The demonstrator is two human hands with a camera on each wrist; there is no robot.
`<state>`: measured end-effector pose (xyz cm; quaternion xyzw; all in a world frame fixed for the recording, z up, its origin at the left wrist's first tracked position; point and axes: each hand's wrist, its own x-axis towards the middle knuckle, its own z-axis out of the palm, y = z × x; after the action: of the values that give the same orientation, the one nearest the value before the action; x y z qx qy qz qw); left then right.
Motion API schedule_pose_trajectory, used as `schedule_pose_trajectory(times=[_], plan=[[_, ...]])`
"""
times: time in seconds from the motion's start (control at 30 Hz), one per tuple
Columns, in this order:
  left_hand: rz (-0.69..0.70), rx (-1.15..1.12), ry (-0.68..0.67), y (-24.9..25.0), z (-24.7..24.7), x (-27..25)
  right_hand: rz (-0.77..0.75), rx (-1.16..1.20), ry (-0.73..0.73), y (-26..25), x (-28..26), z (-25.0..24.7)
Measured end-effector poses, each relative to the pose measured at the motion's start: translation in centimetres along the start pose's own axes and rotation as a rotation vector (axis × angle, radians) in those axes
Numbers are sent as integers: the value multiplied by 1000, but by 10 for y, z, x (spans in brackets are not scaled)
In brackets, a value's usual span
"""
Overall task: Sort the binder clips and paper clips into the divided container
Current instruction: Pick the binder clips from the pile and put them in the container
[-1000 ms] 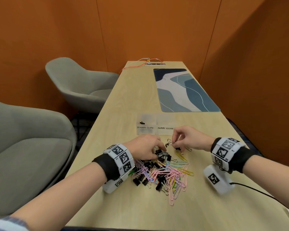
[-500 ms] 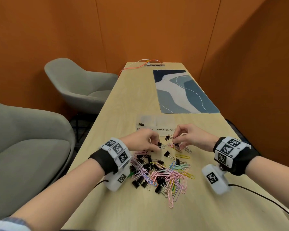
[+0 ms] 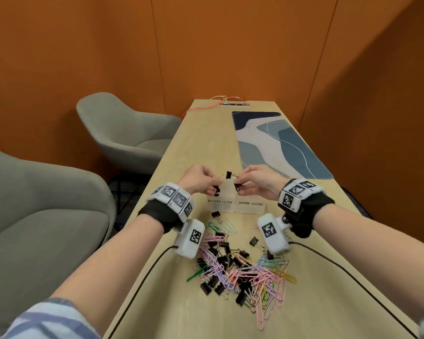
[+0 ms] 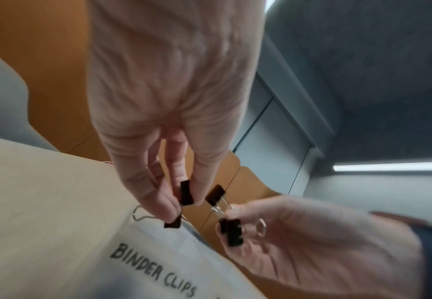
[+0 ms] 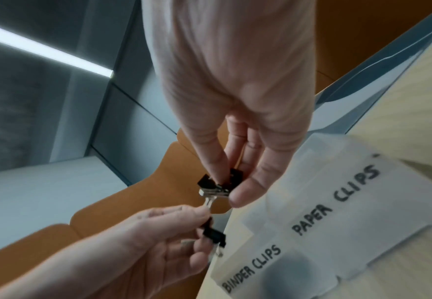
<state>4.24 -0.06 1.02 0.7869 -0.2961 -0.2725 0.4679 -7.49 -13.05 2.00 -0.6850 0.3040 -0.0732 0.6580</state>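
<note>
The container is translucent and hard to make out; both hands cover its far part, so what lies inside cannot be seen. Both wrist views are blurred, and the clips in the fingers show only in part.

The container stands on the pale wooden table, just beyond the pile. Its near wall carries two handwritten labels: "BINDER CLIPS" on the left half, "PAPER CLIPS" on the right. The pile is a loose tangle of small black binder clips and wire paper clips in pink, green, blue and yellow. One black clip lies alone, touching or just beside the container's near wall.

Both hands are raised over the container, close together. The left hand pinches small black binder clips between thumb and curled fingers, a narrow grip; a wire handle loop sticks out beside them. The right hand likewise pinches black clips with thumb and forefinger. One clip hangs between the two hands, its silver handles reaching to the right fingertips.

A blue patterned mat lies farther along the table, and two grey chairs stand to the left.
</note>
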Motion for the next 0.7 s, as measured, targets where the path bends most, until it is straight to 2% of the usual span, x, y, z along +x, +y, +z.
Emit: schedule_pose_trajectory(times=[0.17, 0.3, 0.43, 0.53, 0.63, 0.7], plan=[[-38, 177, 59, -2, 7, 15, 23, -216, 48, -3, 20, 20], [-45, 206, 50, -1, 6, 17, 20, -312, 75, -7, 27, 26], [5, 253, 25, -2, 0, 15, -7, -459, 76, -12, 20, 31], [48, 282, 7, -3, -2, 10, -82, -566, 117, -12, 11, 34], [153, 331, 53, -4, -3, -1, -203, -683, 137, -9, -3, 29], [251, 424, 98, -8, -3, -13, -235, -790, 73, -5, -15, 19]])
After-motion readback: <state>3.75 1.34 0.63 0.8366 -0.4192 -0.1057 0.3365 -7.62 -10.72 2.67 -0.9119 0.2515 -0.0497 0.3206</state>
